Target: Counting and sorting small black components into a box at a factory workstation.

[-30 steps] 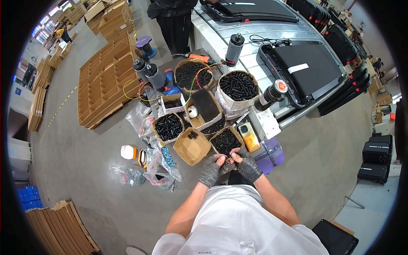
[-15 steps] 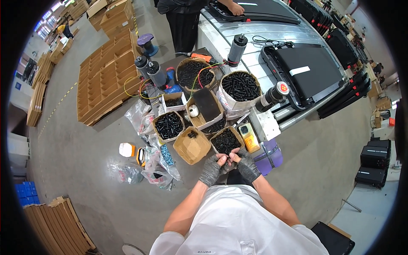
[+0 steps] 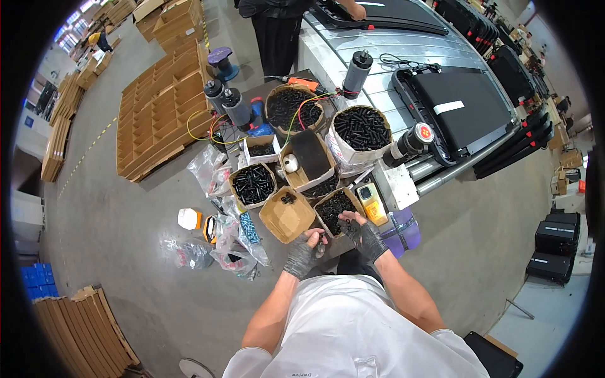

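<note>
Both my hands wear grey fingerless gloves and are held near my body, a short way apart. My left hand (image 3: 306, 251) is closed, thumb and fingertips together; whatever is between them is too small to make out. It is close to the front edge of a nearly bare cardboard box (image 3: 283, 228) that has a few small black pieces (image 3: 288, 198) at its back. My right hand (image 3: 364, 235) has its fingers apart at the near right edge of a cardboard box of small black parts (image 3: 336, 208), partly covering it. No held thing shows in it.
Boxes of black parts (image 3: 253, 184) and a bag of black cylindrical parts (image 3: 362, 129) crowd the bench. A yellow phone-like device (image 3: 373, 205) lies at the right. Wired motor-like cylinders (image 3: 235, 108) stand behind. Another person's hand (image 3: 358, 11) works at a roller conveyor (image 3: 378, 57).
My hands, together before, have parted. The left moved slightly left and down; the right's fingers spread by the box of small black parts. The other person's hand shifted slightly.
</note>
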The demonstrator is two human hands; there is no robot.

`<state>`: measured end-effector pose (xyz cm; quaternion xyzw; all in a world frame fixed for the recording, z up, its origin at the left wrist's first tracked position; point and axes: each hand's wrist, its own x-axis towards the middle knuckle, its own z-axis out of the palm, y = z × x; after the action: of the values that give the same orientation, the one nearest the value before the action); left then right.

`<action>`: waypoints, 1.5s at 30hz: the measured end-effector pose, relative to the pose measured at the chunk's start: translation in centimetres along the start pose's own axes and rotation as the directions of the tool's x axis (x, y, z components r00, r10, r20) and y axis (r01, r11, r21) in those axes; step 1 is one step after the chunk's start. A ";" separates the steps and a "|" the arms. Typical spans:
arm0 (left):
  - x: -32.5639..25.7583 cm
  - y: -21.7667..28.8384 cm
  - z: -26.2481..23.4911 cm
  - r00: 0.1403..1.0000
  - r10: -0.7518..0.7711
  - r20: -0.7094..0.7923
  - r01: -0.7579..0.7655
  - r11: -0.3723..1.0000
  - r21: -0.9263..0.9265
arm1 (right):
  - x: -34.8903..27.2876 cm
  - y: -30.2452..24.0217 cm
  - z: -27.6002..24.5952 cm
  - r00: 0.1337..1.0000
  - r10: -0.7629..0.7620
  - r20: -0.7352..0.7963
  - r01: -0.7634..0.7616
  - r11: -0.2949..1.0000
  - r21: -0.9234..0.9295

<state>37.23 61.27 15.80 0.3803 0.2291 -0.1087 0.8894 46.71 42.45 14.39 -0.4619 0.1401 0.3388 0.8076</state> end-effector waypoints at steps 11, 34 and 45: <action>-2.5 -1.6 -2.2 0.997 0.027 -0.072 -0.030 0.999 -0.028 | 5.8 0.0 -2.3 0.886 -0.355 0.299 0.307 -0.035 -0.951; -6.1 -3.7 -2.5 0.979 0.033 -0.201 -0.028 0.999 0.026 | 10.5 3.8 -1.1 0.843 -0.309 0.440 0.485 0.084 -0.870; -3.9 -2.8 -1.6 0.990 0.007 -0.139 0.002 0.998 0.063 | 6.9 0.4 -3.0 0.984 -0.108 0.141 0.178 0.651 -0.738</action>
<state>32.26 60.63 15.01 0.4152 0.2868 -0.0881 0.8588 51.77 42.99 8.82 -0.7474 -0.0825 0.3208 0.5759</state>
